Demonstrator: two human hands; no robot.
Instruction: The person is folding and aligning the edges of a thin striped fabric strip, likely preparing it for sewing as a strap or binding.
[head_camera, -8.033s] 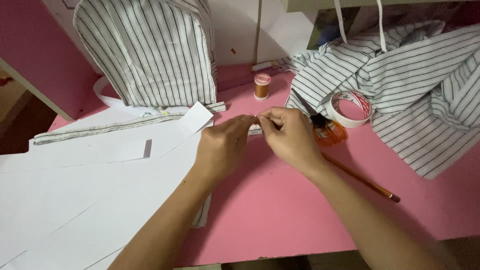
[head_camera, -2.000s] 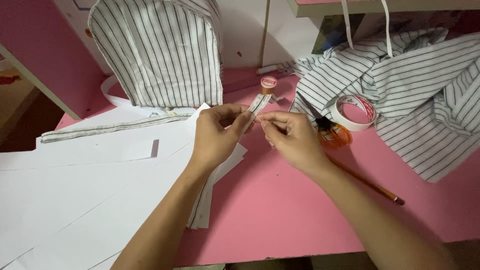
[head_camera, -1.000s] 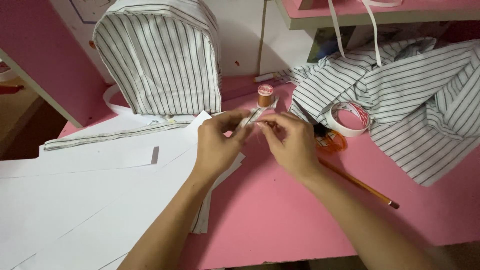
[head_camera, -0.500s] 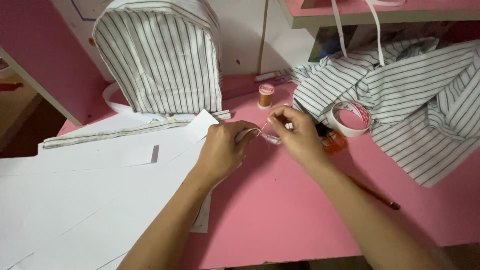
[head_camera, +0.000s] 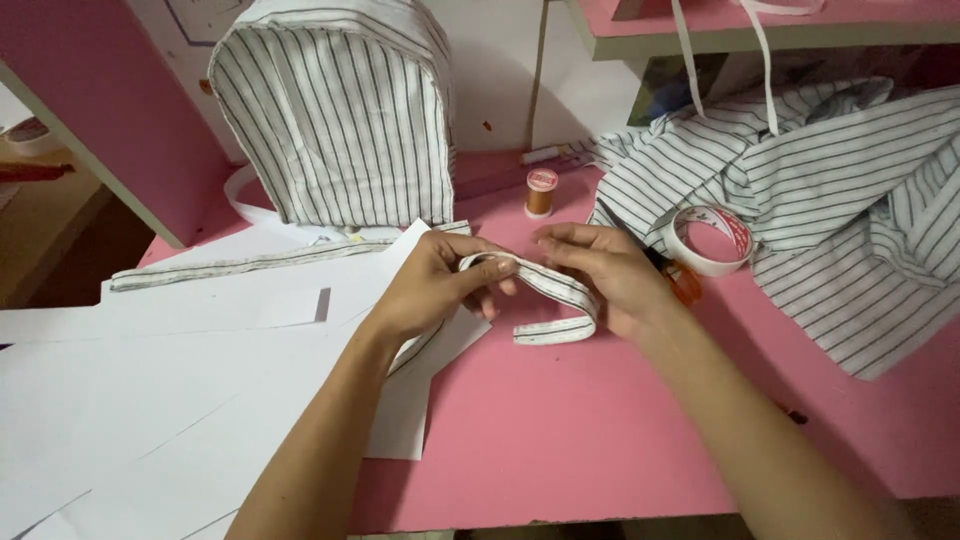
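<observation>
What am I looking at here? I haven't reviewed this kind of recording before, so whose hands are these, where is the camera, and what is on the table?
There is no machine here. A camera worn on a person's head looks down at their own two bare hands over a pink table. The left hand and the right hand hold a narrow striped fabric strip between them, bent into a loop. White paper sheets cover the left of the table, with a second long striped strip lying on them. Behind stands a striped fabric cover shaped like a dome. A spool of orange thread stands behind the hands. To the right lie a roll of tape and a heap of striped cloth.
</observation>
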